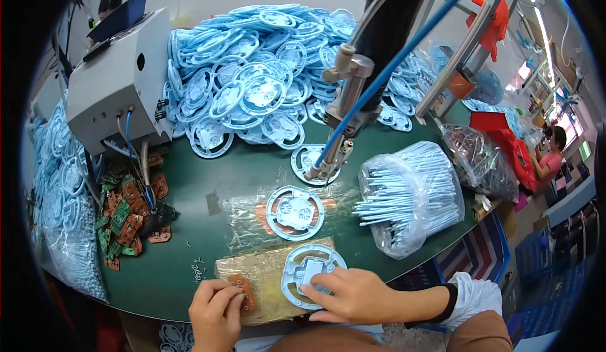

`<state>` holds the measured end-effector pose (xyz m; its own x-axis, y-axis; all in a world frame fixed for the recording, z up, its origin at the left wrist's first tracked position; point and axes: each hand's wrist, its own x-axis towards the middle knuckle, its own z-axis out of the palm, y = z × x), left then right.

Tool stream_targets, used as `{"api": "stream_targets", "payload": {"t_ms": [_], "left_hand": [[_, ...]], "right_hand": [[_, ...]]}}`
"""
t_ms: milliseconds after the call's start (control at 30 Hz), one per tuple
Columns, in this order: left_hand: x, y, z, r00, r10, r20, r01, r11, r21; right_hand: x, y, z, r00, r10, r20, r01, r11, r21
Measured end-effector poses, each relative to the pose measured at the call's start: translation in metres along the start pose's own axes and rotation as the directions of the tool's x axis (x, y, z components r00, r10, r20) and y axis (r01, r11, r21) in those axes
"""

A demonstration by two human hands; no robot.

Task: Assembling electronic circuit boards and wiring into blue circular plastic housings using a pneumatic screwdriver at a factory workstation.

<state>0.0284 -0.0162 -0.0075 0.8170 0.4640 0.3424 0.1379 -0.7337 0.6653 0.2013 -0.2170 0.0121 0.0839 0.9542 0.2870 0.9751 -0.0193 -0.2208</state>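
Observation:
My left hand [216, 314] is closed, thumb and fingers pinching near an orange-brown circuit board [242, 291] at the left part of a tape-wrapped board [265, 265]. On the right part of that board lies a light-blue round plastic wheel [289, 268] with a raised rectangular centre. My right hand [353, 295] grips it at the lower right, fingertips on the centre and thumb by the rim. Just beyond, a second blue wheel [295, 213] lies flat on the green table [189, 194]. A third wheel [309, 157] sits under the metal tool head [331, 162].
Behind rises a big heap of blue wheels [259, 90]. A grey machine box [120, 80] stands left, near loose orange and green circuit boards [129, 216]. At right lies a plastic bag of blue sticks [413, 194]. A black tool arm [385, 36] hangs overhead. Another person [548, 157] sits far right.

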Motion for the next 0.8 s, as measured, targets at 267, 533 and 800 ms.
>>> {"api": "stream_targets", "payload": {"t_ms": [267,533,800], "left_hand": [[-0.012,0.007,-0.011,0.994,-0.102,0.028,0.105,0.983,-0.152],[0.023,0.043,0.042,0.98,0.136,0.147,-0.103,0.972,-0.213],[0.017,0.036,0.045,0.914,0.288,0.287,-0.243,0.953,-0.183]], "right_hand": [[-0.045,0.1,-0.031,0.939,0.331,-0.097,-0.338,0.827,-0.449],[-0.018,0.07,-0.071,0.888,0.226,-0.401,-0.254,0.967,-0.017],[-0.043,0.079,-0.042,0.396,0.885,0.244,-0.457,-0.041,0.889]]}}
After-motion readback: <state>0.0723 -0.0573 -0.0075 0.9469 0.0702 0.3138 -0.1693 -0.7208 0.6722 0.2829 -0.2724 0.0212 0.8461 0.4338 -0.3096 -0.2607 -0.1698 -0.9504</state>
